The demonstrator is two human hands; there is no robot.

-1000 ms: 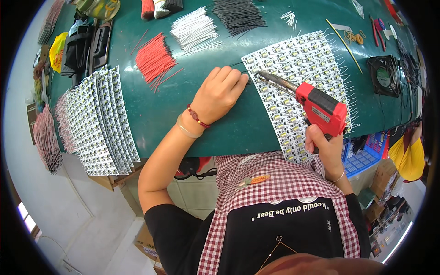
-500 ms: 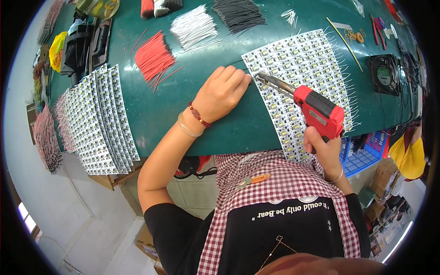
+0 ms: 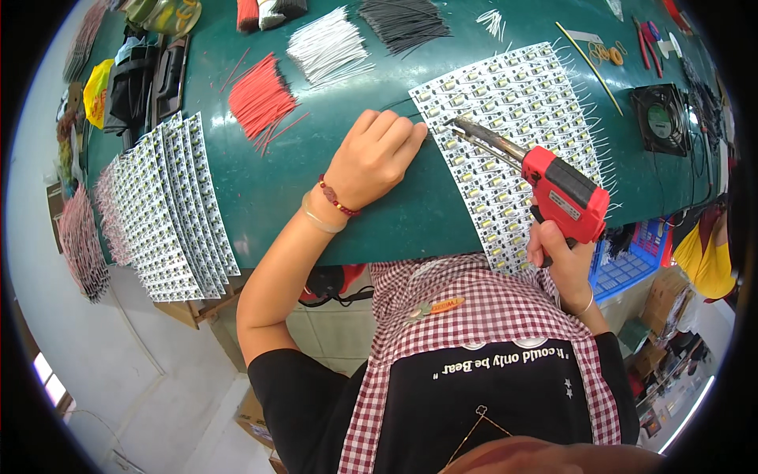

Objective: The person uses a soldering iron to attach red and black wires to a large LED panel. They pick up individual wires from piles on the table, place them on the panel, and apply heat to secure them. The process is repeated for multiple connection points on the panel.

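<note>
My right hand (image 3: pixel 562 257) grips the handle of a red and black soldering gun (image 3: pixel 564 193). Its metal tip hovers over or touches the left edge of a white LED circuit board panel (image 3: pixel 505 150); which of the two I cannot tell. Just left of that edge, my left hand (image 3: pixel 377 154) is closed with its fingertips pinched. A thin black wire (image 3: pixel 400 103) shows between that hand and the panel's corner; the fingers hide where it is held. Short wires stick out along the panel's right edge.
Bundles of red wires (image 3: pixel 259 95), white wires (image 3: pixel 328 47) and black wires (image 3: pixel 404 24) lie beyond my left hand. Stacked LED panels (image 3: pixel 170 213) sit at the left. A black fan (image 3: pixel 662 120), a yellow stick (image 3: pixel 588 67) and red-handled pliers (image 3: pixel 647 47) are at the right.
The soldering gun has shifted slightly right, its tip lifting a little away from the fingers of my left hand. The whole view has moved slightly, and my left hand keeps its pinch.
</note>
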